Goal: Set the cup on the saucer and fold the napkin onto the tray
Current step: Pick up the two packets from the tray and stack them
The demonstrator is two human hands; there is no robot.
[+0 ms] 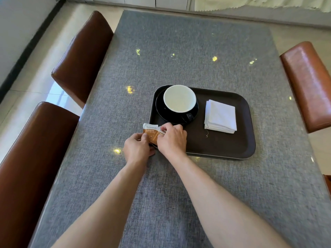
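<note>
A dark cup (179, 98) with a white inside stands upright on a dark saucer (162, 111) in the far left part of a dark brown tray (223, 145). A folded white napkin (220, 116) lies flat on the tray to the right of the cup. Both hands hold a small brown and white sachet (151, 132) over the tray's near left corner. My left hand (137, 147) pinches its lower left side. My right hand (172, 138) pinches its upper right edge.
The tray sits on a grey textured table (161, 194). Brown leather chairs stand on the left (82, 56), near left (30, 158) and right (308, 83). A small bit of thread (207, 134) lies on the tray below the napkin.
</note>
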